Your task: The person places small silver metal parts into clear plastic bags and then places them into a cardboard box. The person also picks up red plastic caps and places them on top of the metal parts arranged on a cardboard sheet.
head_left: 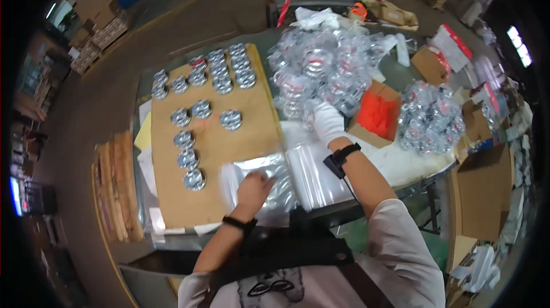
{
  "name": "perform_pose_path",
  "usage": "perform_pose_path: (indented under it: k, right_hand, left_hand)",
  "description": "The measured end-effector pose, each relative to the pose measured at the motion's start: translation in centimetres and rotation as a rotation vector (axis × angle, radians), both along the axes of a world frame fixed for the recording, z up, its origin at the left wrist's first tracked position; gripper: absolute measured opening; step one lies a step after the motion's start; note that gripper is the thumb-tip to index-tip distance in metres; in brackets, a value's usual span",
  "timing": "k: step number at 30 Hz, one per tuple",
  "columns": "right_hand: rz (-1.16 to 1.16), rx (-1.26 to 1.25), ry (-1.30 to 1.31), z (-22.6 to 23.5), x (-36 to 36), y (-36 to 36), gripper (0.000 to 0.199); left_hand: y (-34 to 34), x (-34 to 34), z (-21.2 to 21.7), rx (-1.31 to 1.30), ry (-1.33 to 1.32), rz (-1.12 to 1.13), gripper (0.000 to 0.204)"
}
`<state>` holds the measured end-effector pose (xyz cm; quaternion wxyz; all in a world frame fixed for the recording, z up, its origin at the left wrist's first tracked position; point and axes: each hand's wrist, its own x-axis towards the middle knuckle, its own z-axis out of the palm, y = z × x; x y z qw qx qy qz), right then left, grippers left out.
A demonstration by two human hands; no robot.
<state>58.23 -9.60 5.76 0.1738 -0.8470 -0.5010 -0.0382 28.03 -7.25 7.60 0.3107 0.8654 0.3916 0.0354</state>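
So the left hand (254,186) is bare and sits flat-ish on a stack of clear plastic bags (275,179) at the near edge of the counter (401,162). Its fingers look bent down onto the top bag, but it's blurry, so I can't tell if they're actually pinching it or just resting. The right hand (327,122) has a white glove on and is stretched out further back, touching the near edge of a big heap of bagged shiny metal parts (323,70). Its fingers are buried in the crinkly plastic, so I can't tell if they're apart or clamped on something.

Left of the bags there's a brown cardboard sheet (215,142) with round metal parts (195,179) laid out in loose rows, more crowded toward the far end. Just right of the gloved hand sits an open cardboard box (375,116) with something orange in it, and past that a second, smaller heap of bagged parts (429,119). More cardboard boxes (484,193) crowd the right side.
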Motion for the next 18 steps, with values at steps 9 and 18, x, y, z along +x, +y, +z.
perform_pose_path:
  k: [9,18]
  right_hand:
    - [0.319,-0.047,0.575,7.5,-12.1,-5.4,0.038]
    - [0.393,0.028,1.217,9.5,-23.8,3.4,0.027]
  left_hand:
    - [-1.1,-3.3,-0.1,-0.122,-0.282,0.278,0.014]
    - [2.5,-9.5,6.5,-0.583,-0.837,0.465,0.031]
